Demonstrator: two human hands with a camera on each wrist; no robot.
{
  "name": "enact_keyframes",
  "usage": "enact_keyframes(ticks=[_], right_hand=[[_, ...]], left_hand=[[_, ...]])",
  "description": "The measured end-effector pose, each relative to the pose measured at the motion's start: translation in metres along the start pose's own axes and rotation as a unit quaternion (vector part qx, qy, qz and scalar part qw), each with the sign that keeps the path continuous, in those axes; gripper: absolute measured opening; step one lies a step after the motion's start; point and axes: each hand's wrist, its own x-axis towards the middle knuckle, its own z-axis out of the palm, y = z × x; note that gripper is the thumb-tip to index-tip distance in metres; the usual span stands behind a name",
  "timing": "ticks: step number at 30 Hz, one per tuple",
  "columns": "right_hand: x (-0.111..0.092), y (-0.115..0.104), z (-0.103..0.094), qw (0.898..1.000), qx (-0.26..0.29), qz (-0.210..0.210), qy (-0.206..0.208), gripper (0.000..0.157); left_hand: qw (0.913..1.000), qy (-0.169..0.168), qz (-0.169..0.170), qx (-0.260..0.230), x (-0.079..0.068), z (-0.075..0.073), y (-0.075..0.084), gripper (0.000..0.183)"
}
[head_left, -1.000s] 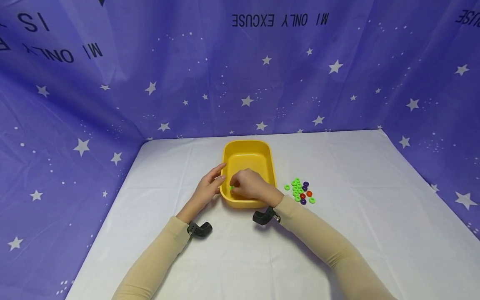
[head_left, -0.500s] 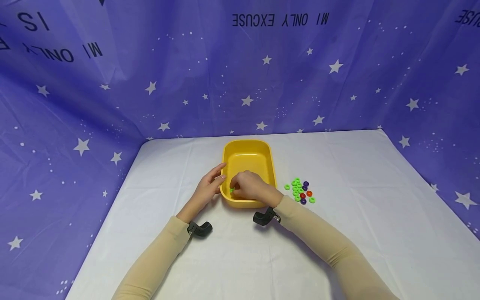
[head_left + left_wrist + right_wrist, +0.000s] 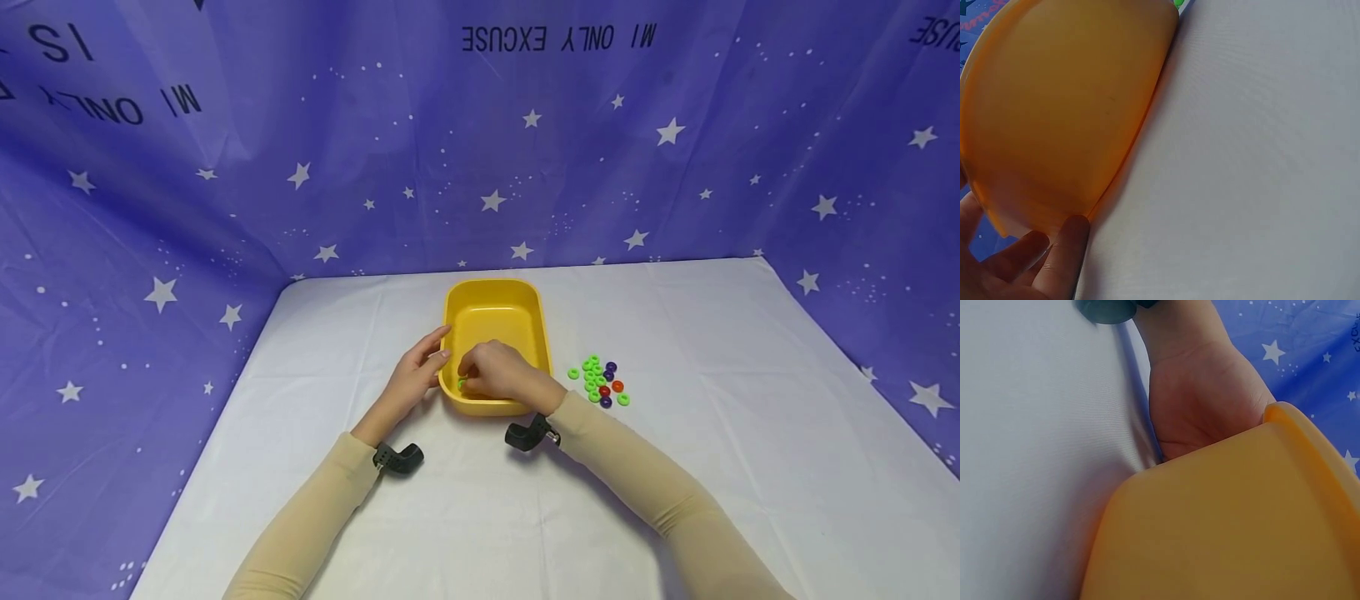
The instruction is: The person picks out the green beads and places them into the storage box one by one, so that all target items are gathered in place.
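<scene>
A yellow rectangular tub (image 3: 495, 408) stands on the white-covered table. Against its left side rests my left hand (image 3: 412, 372), with its fingers extended; the left wrist view shows the fingertips (image 3: 1075, 228) touching the tub's outer wall. My right hand (image 3: 498, 368) reaches inside over the near right part of the tub, fingers bent downward. A small green ring bead (image 3: 462, 384) shows at its fingertips, seemingly pinched. In the right wrist view the tub wall hides the right fingers, leaving only the palm (image 3: 1204, 400) and wrist visible.
Loose ring beads lie right of the tub: several green ones (image 3: 591, 385), purple ones (image 3: 611, 367), and red and orange ones (image 3: 618, 386). A purple star-patterned curtain (image 3: 420, 125) hangs behind and beside the table. Each wrist wears a black camera mount (image 3: 528, 434).
The right hand has sunk slightly inside the tub, and the green bead has shifted a little toward the near edge with it. The left hand stays in place.
</scene>
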Motion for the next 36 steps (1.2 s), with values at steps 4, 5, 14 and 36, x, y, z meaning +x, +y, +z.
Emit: enact_keyframes(ticks=[4,5,14,36], right_hand=[[0.000,0.000,0.000,1.000,0.004,0.004,-0.001,0.019],[0.000,0.000,-0.001,1.000,0.005,0.004,-0.001,0.019],[-0.001,0.000,-0.002,1.000,0.007,0.013,-0.004,0.022],[-0.032,0.042,-0.065,0.995,0.041,0.061,0.062,0.032]], left_hand=[[1.0000,-0.006,-0.007,0.001,-0.001,0.000,0.004,0.055],[0.9999,-0.007,-0.010,0.003,-0.002,0.001,0.006,0.055],[0.9998,-0.008,-0.015,0.003,-0.002,0.001,0.008,0.054],[0.9999,0.009,0.005,0.008,0.000,0.000,-0.004,0.053]])
